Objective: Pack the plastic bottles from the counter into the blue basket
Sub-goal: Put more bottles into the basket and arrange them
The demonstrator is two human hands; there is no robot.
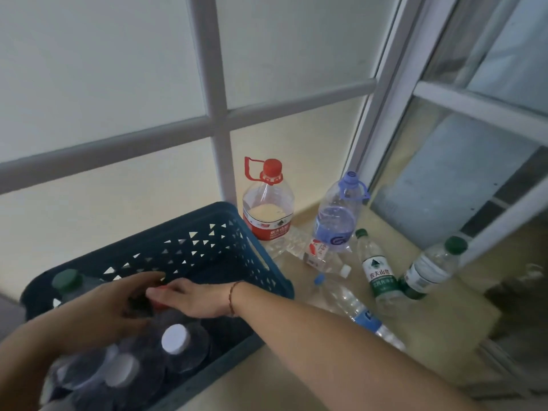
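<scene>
1. Frosted window panes with white bars stand behind a pale desk [311, 378] that runs into a corner.
2. Both hands reach into the blue basket [207, 232]. The left hand [100, 307] and the right hand [192, 298] meet over a dark-capped bottle [142, 304]; their fingers curl round its top, so both seem to be gripping it, though blur hides the exact hold.
3. Inside the basket, just below the fingers, stand two white-capped bottles [175, 339]; a green-capped bottle [68, 281] sits to the left of them. The basket looks roughly half full.
4. Well to the right of the fingers, seven bottles are left on the desk: a big red-capped jug [268, 209], a big blue-handled jug [338, 218], a crushed clear bottle [314, 253], a blue-capped bottle lying down [355, 310], and two green-label bottles [378, 271], plus one at the far right [430, 268].
5. By my reckoning, packing is about midway, with the large jugs the awkward part.
</scene>
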